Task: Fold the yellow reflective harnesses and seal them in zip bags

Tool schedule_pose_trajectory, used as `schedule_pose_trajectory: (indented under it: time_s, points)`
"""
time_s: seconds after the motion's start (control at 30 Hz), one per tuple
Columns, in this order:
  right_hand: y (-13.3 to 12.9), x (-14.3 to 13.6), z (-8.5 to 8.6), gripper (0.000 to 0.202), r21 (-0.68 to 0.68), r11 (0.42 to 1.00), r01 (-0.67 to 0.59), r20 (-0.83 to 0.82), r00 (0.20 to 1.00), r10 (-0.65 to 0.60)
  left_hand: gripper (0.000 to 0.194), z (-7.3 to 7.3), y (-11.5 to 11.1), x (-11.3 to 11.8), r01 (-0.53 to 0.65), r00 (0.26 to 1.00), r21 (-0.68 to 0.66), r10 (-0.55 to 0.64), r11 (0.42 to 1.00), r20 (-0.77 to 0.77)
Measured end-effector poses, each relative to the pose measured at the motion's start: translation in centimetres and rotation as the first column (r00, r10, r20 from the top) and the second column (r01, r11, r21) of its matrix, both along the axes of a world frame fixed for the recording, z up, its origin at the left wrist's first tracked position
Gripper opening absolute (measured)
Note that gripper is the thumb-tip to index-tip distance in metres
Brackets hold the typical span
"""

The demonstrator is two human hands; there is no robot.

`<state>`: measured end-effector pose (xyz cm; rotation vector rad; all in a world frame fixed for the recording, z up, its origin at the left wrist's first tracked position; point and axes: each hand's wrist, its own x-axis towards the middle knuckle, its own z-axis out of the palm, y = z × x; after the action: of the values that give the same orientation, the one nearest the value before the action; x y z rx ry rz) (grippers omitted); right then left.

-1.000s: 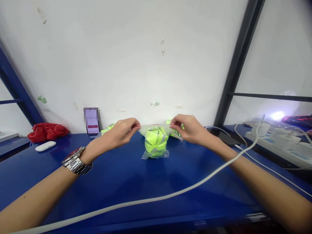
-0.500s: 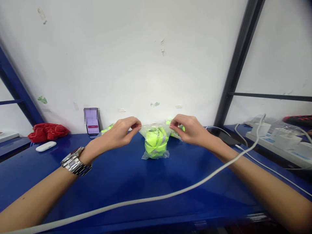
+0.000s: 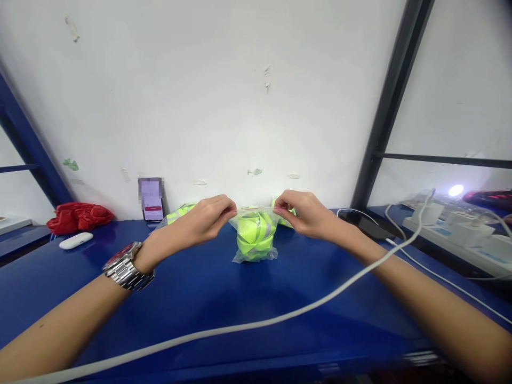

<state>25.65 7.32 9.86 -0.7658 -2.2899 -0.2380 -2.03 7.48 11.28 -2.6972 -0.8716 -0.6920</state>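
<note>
A clear plastic zip bag [image 3: 256, 253] stands on the blue table, its bottom edge resting on the surface. Inside it is a folded neon-yellow cloth with grey reflective strips [image 3: 256, 230], like a safety vest. My left hand [image 3: 206, 216] pinches the bag's top left corner between thumb and fingers. At the top right corner, my right hand [image 3: 306, 213] pinches the same edge. The bag's mouth is stretched straight between both hands, with a thin reddish line along it. Whether the seal is fully pressed together I cannot tell.
More neon-yellow bundles [image 3: 178, 214] lie behind my hands by the wall. A phone [image 3: 152, 200] leans at the left, near a white case [image 3: 76, 240] and red cloth [image 3: 80, 217]. A white cable [image 3: 280, 319] crosses the foreground. Power strip with chargers [image 3: 460, 229] sits right.
Both hands have moved slightly closer together along the bag's top edge. The mouth now looks flatter and straighter. A bright light has appeared at the far right.
</note>
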Motion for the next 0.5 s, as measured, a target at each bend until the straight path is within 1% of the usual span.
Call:
schedule_pose_trajectory:
  time_s: [0.2,0.33,0.5]
  points:
    - [0.06,-0.03,-0.15,0.007,0.021,1.0,0.011,0.008,1.0,-0.011,0.015,-0.56,0.01,0.32,-0.009,1.0,0.049,0.01,0.999,-0.022]
    - [0.03,0.0,-0.15,0.007,-0.001,1.0,0.003,-0.019,1.0,-0.003,0.013,-0.48,0.17,0.14,-0.01,1.0,0.003,0.01,1.0,0.006]
    - [-0.37,-0.12,0.11,0.004,-0.045,0.999,-0.02,-0.037,0.999,0.018,0.013,0.1,-0.2,0.23,-0.009,1.0,-0.043,0.009,0.999,0.005]
